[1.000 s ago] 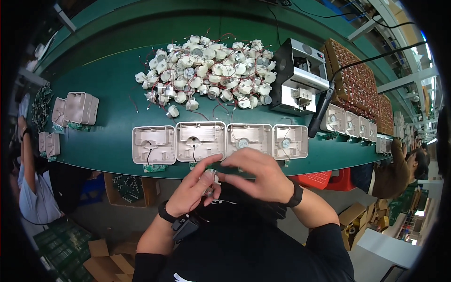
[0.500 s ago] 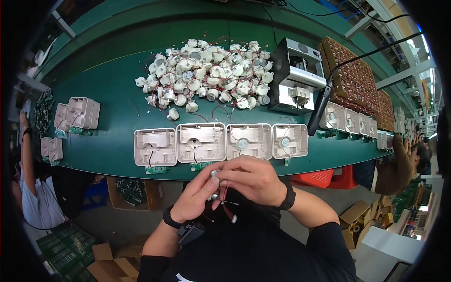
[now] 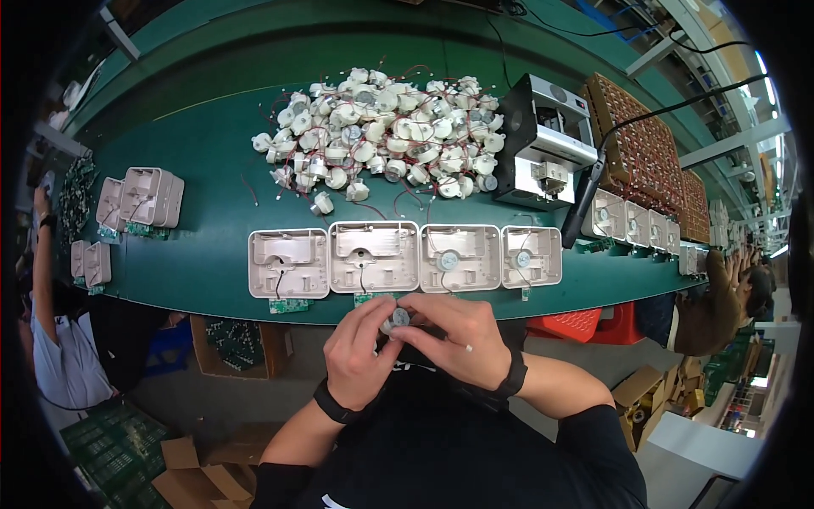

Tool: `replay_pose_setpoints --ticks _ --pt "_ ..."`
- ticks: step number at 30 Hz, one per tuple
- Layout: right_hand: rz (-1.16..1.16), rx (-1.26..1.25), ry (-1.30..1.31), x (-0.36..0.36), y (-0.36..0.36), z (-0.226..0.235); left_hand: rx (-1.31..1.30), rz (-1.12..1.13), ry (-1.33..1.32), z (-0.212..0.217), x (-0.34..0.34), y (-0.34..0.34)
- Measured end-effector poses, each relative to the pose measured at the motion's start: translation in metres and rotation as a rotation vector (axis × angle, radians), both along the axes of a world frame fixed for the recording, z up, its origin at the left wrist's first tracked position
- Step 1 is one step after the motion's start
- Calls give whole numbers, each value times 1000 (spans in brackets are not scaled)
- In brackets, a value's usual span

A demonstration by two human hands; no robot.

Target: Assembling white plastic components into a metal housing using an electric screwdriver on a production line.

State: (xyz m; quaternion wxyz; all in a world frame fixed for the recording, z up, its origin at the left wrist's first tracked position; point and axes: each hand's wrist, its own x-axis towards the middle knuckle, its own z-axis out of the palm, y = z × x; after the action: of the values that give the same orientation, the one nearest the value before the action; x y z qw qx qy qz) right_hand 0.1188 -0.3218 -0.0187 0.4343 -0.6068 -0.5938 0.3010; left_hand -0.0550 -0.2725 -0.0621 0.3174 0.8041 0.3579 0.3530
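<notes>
Close to my body, in front of the bench edge, my left hand point(image 3: 356, 360) and my right hand point(image 3: 462, 339) grip a small round motor point(image 3: 398, 317) between their fingertips. Its grey metal face shows; the rest is behind my fingers. A small white connector point(image 3: 469, 348) lies against the back of my right hand. Beyond my hands stands a row of open white plastic housings point(image 3: 375, 282). The two on the right each hold a round grey motor point(image 3: 448, 260); the two on the left show bare cavities. Green circuit boards point(image 3: 291, 305) hang by wires along their near side.
A heap of white motors with red wires point(image 3: 381, 131) covers the bench's far middle. Right of it stand a black-and-silver machine point(image 3: 547, 140), a black handheld tool on a cable point(image 3: 585, 199) and brown trays point(image 3: 632, 136). More housings point(image 3: 148, 199) stand left. Co-workers sit at both sides.
Both hands have shifted slightly and turned the motor, so its round face now shows. The red wires that dangled below my hands are hidden now. The view has moved slightly.
</notes>
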Motion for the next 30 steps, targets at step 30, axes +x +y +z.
replay_pose_setpoints --ticks 30 --pt "295 182 -887 -7 75 8 -1311 -30 -813 -2 -88 19"
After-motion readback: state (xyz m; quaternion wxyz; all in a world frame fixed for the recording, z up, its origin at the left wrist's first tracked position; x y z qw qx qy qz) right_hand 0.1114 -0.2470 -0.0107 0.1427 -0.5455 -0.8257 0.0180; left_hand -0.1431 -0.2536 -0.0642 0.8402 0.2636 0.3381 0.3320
